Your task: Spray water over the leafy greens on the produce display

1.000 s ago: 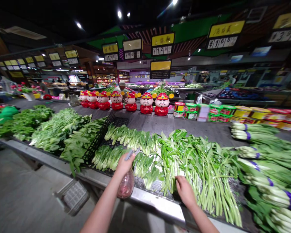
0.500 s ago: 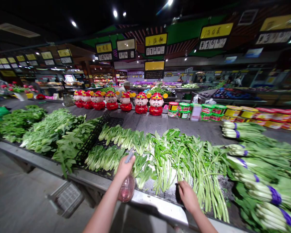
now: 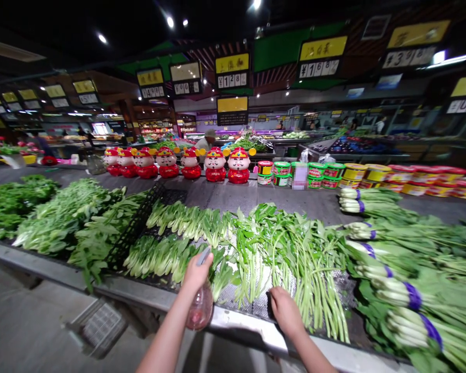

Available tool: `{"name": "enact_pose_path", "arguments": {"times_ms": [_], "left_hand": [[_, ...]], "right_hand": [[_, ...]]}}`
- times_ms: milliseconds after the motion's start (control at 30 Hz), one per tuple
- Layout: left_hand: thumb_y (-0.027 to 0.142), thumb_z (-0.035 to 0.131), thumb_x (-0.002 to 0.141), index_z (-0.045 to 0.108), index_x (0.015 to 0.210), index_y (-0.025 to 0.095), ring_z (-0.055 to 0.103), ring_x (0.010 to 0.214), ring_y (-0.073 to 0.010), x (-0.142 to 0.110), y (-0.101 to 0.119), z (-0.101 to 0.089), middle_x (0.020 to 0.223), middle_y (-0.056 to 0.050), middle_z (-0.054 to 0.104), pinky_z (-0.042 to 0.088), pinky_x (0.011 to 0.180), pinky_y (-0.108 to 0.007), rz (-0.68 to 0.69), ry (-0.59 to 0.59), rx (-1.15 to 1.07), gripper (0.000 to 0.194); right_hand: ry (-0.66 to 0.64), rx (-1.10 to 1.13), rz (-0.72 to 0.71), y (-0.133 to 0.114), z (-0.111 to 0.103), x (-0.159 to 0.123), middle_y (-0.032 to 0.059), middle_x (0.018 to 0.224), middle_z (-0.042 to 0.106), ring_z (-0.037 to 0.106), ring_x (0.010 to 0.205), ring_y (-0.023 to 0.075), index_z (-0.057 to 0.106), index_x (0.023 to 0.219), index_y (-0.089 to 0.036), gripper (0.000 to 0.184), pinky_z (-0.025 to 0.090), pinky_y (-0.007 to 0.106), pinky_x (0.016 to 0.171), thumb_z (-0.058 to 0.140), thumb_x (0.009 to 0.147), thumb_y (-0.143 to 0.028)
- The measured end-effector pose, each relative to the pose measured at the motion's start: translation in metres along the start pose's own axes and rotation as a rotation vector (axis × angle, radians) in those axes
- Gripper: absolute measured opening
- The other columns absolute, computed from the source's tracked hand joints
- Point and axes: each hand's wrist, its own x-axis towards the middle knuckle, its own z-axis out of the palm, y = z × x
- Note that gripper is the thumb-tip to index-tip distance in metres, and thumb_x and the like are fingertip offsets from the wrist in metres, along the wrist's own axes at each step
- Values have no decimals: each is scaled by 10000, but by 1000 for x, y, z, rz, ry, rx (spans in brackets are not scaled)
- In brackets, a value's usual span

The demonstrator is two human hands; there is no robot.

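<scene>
My left hand (image 3: 196, 273) is closed around the top of a clear, pinkish spray bottle (image 3: 200, 309), a grey trigger piece (image 3: 203, 256) showing above the fingers. The bottle hangs upright in front of the stand's edge, near small bok choy (image 3: 159, 254). My right hand (image 3: 286, 309) has curled fingers and is over the front of the perforated metal tray (image 3: 261, 300), beside long green stems of leafy vegetables (image 3: 306, 259). Its fingertips are hidden, so I cannot tell whether it holds or touches anything.
A metal rail (image 3: 252, 322) edges the stand. Purple-banded greens (image 3: 407, 295) lie right, a black divider (image 3: 134, 220) and leafy heaps (image 3: 70, 207) left. Red figurines (image 3: 238, 168) and stacked tubs (image 3: 351, 173) line the back. A grey crate (image 3: 99, 324) is on the floor.
The view has turned slightly right, so the stand appears shifted left. My left hand and bottle have moved slightly right along the stand; my right hand keeps about the same place.
</scene>
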Motion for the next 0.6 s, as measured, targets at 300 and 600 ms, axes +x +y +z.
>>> {"name": "enact_pose_path", "arguments": {"times_ms": [300,600], "left_hand": [[472,509,810,662,1116,147,604,604,-172,-13,8,8,651,-26,644,452,588,-271,-80,-28,-70,471],[531,486,822,676,1054,130,593,638,-167,-30,17,21,716,-40,641,461,596,-267,36,-45,-113,501]], "right_hand": [[-42,-62,0,-1,-2,0,74,923,621,544,925,179,640,939,-185,306,353,251,817,341,883,-153],[-40,-92,8,-1,-1,0,73,920,614,538,923,168,633,949,-177,297,343,245,814,345,885,-149]]}}
